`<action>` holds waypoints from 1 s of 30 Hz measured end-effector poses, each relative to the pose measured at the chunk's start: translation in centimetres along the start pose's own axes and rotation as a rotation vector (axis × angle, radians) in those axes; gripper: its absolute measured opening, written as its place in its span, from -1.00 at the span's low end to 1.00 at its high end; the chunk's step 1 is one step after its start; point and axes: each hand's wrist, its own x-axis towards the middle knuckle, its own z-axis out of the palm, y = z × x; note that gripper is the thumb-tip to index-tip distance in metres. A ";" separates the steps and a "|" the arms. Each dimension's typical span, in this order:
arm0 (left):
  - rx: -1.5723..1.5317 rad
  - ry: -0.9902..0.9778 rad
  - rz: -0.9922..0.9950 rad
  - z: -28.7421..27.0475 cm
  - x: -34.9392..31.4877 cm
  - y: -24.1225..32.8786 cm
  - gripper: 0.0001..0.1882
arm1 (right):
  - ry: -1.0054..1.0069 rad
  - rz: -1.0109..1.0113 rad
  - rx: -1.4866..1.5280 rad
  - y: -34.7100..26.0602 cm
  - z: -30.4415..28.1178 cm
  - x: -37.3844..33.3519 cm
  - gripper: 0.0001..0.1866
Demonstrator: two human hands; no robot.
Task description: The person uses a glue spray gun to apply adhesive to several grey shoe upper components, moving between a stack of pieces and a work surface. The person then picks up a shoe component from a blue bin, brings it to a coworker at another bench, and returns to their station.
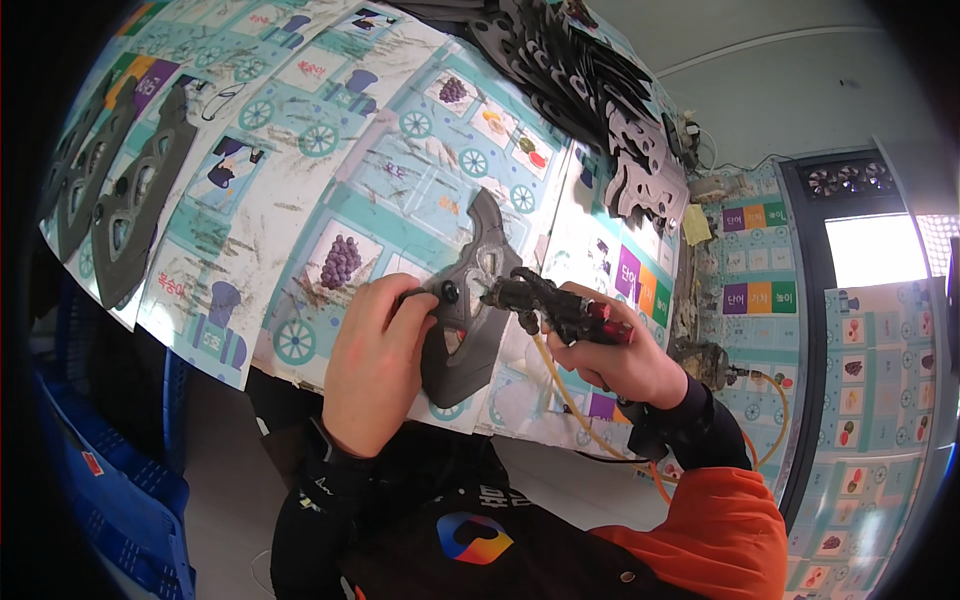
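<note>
A dark grey, curved flat piece with cut-out holes (463,375) lies on the paper-covered table (275,230) in front of me. A round black knob (450,292) sits on its left side. My left hand (372,365) has its fingers bent and closed on the piece's left edge, beside that knob. My right hand (625,355) is wrapped round a grimy black spray gun (550,300) with red parts at its back end. Its nozzle points left, close over the piece's holes. A yellow hose (562,385) hangs from the gun.
Several similar grey pieces (140,205) lie at the table's left. A heap of dark pieces (545,65) covers the far side, with lighter grey pieces (640,170) next to it. Blue crates (110,480) stand below left. A dark-framed door (850,240) is at the right.
</note>
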 end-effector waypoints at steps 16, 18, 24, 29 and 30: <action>-0.006 0.007 0.036 0.0 0.0 -0.3 -0.74 | -0.033 0.048 -0.259 2.8 0.0 -2.1 -0.33; -0.004 0.002 0.031 0.0 0.0 -0.2 -0.75 | -0.063 0.057 -0.238 2.2 0.0 -2.1 -0.33; -0.001 0.002 0.034 0.0 -0.1 -0.3 -0.76 | -0.074 -0.016 -0.206 2.6 0.3 -1.9 -0.34; 0.006 0.022 0.054 0.1 -0.1 -0.6 -0.77 | -0.038 -0.162 -0.219 2.8 0.8 -1.3 -0.38; 0.003 0.029 0.057 0.2 -0.1 -0.7 -0.77 | -0.061 -0.199 -0.210 2.6 0.9 -1.0 -0.40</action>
